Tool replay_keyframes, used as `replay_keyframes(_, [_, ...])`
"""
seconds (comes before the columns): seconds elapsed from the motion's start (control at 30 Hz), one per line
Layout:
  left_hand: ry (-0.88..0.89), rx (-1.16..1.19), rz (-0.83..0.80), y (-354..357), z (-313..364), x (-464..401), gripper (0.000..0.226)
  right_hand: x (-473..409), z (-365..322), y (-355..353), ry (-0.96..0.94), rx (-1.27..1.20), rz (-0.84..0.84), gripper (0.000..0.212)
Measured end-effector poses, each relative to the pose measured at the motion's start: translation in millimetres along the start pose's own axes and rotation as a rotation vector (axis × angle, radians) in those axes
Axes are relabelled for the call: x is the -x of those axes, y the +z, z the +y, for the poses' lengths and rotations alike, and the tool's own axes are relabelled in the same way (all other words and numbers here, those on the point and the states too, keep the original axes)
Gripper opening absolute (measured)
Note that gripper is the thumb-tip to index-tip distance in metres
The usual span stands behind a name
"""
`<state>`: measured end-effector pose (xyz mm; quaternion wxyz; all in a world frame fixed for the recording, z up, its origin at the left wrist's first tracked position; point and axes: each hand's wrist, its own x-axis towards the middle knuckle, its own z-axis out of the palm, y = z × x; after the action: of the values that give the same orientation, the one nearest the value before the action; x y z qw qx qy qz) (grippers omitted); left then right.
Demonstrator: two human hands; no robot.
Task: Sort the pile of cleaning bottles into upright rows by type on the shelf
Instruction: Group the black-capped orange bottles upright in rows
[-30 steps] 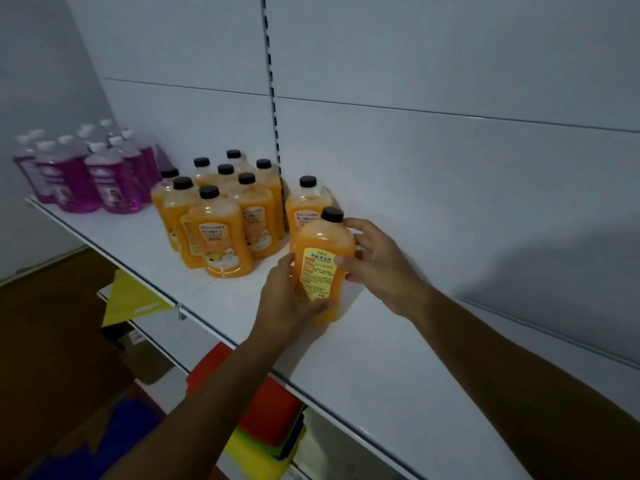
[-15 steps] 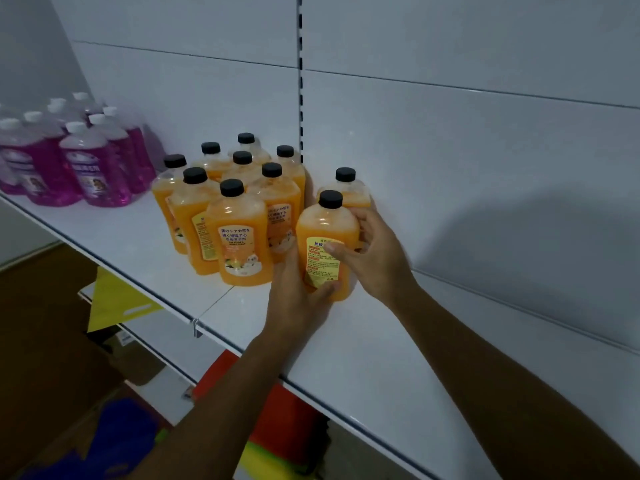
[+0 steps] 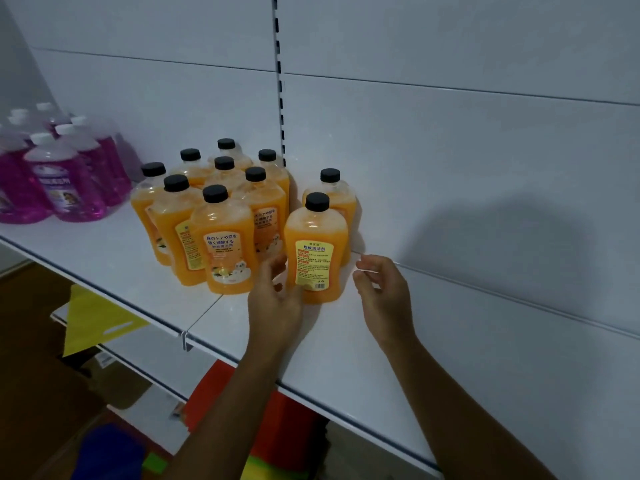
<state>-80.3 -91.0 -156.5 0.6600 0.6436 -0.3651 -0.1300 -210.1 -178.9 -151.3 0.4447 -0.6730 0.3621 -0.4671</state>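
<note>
An orange bottle with a black cap and a yellow label stands upright on the white shelf, in front of a second orange bottle. My left hand is at its lower left, fingers relaxed, thumb against the base. To the right of the bottle my right hand is a short way off, fingers loosely curled, holding nothing. Left of them, several more orange bottles stand upright in rows. Several purple bottles with white caps stand at the far left.
The white back wall with a slotted upright post rises behind the bottles. Bare shelf runs to the right. Below the shelf edge are a yellow sheet, a lower shelf, red items and a blue item.
Both hands held the front orange bottle and set it in front of the lone orange bottle. Now the right hand has come off it and the left hand's grip has loosened.
</note>
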Motion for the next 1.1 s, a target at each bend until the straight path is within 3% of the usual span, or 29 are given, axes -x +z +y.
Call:
replay_keyframes(0.13, [0.036,-0.07,-0.123,1.6,-2.2,-2.8,0.046,3.1,-3.8,5.2,-0.103,0.113,0.017,0.024])
replay_keyframes(0.43, [0.046,-0.174,-0.058,0.4,0.0,8.1,0.045,6.5,-40.2,9.3,-0.338,0.209,0.124,0.021])
replay_keyframes(0.5, [0.073,-0.285,-0.098,0.2,2.6,18.7,0.046,4.5,-54.4,6.7,-0.294,0.251,0.054,0.034])
replay_keyframes(0.57, [0.115,-0.357,-0.18,-2.4,3.7,29.9,0.047,6.0,-64.5,5.1,-0.219,0.301,-0.023,0.06])
replay_keyframes(0.67, [0.246,-0.339,-0.314,-9.3,9.3,37.0,0.037,9.6,-71.0,0.6,-0.159,0.4,-0.051,0.083])
replay_keyframes(0.73, [0.229,-0.26,-0.288,-14.1,14.1,30.0,0.039,6.3,-74.4,-5.0,-0.149,0.494,-0.023,0.078])
replay_keyframes(0.8, [0.119,-0.179,-0.319,-17.3,17.7,13.3,0.058,0.4,-79.2,-9.7,-0.172,0.558,-0.027,0.071])
replay_keyframes(0.93, [-0.012,-0.028,-0.647,-12.6,18.2,-19.7,0.079,-14.2,-81.1,-22.4,-0.189,0.504,-0.201,0.06])
replay_keyframes(1.0, [-0.013,0.011,-0.743,-7.1,10.9,-25.1,0.069,-19.7,-78.0,-30.9,-0.145,0.398,-0.278,0.059])
replay_keyframes(1.1, [-0.005,-0.012,-0.7,0.5,1.0,-22.1,0.046,-24.7,-73.4,-38.2,-0.13,0.319,-0.357,0.057])
